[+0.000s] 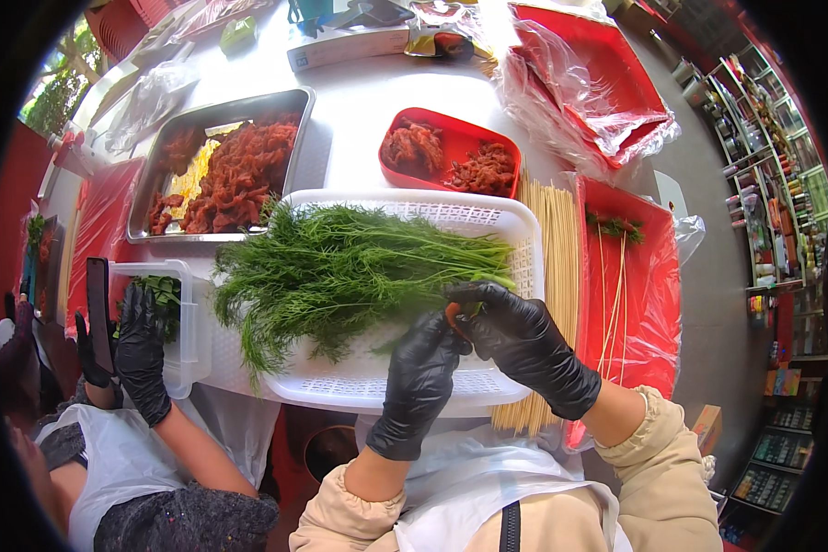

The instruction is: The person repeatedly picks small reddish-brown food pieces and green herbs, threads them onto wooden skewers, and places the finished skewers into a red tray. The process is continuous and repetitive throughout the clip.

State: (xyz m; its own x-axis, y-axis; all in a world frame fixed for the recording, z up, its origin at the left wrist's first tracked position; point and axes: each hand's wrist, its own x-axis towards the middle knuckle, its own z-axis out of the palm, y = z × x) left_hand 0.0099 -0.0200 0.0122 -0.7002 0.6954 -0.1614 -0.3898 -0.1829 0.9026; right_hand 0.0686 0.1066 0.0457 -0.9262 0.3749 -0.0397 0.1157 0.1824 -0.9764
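Both my hands wear black gloves and meet over the right front part of a white plastic basket (414,196). My left hand (421,379) has its fingertips against a small piece of reddish meat (453,314). The fingers of my right hand (524,334) close on that same piece, with a bit of green beside it. A large bunch of dill (345,262) lies in the basket, stems to the right, fronds hanging over the left rim. Thin wooden skewers (552,255) lie along the basket's right side. My fingers partly hide the meat.
Behind stand a metal tray of red meat (238,179) and a red container (400,176). A plastic-lined red tray (652,276) at right holds dill-topped skewers. At left, a co-worker's gloved hands hold a phone (99,310) by a clear tub of leaves (188,310).
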